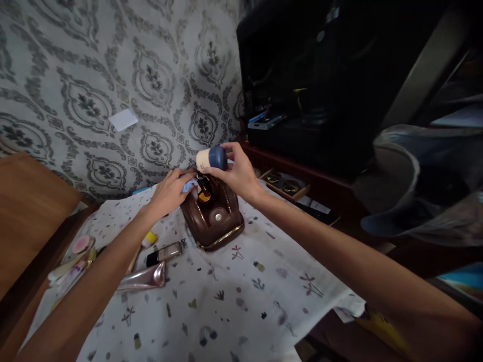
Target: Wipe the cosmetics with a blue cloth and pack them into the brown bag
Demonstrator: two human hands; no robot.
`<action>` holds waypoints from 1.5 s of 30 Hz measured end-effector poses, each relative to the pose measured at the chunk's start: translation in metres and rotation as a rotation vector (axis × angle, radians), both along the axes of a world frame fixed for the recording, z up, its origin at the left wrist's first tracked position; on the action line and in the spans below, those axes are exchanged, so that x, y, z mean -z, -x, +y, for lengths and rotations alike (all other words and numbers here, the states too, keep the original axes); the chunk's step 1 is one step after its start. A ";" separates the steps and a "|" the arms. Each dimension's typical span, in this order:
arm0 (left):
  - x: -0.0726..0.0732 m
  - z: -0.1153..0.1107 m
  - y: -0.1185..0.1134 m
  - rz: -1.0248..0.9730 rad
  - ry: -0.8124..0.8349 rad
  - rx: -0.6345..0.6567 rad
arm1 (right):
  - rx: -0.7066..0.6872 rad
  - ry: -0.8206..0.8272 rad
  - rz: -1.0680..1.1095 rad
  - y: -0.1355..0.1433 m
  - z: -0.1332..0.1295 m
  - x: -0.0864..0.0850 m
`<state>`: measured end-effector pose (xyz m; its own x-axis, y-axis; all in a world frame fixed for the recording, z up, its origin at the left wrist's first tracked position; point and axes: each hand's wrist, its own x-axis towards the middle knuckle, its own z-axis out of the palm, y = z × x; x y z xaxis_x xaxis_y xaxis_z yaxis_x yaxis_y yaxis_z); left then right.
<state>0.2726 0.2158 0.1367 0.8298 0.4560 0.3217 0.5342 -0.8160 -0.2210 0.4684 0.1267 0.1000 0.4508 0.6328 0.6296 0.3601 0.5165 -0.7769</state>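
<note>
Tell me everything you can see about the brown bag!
The brown bag looks like leather, with gold zips and a round metal snap. It lies open on the patterned cloth, a shiny amber object in its opening. The left hand is at its left edge; the right hand holds a blue-capped container over it.

lettering on cream-and-blue jar too small to be read, amber item partly hidden in brown bag, light-blue item partly covered by left hand, pink tube masked at one end by left forearm, dark screen cut off by top edge
</note>
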 end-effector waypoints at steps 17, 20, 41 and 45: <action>0.013 0.012 0.006 -0.049 0.120 0.020 | 0.063 0.412 -0.663 0.008 0.074 -0.026; 0.017 0.011 0.007 -0.089 0.112 0.017 | 0.066 0.479 -0.830 0.014 0.083 -0.030; 0.023 0.008 0.014 -0.327 0.255 0.057 | -0.038 0.578 -1.306 0.029 0.124 -0.014; 0.030 0.003 0.034 -0.615 0.249 -0.029 | -0.100 0.618 -1.238 0.021 0.105 -0.034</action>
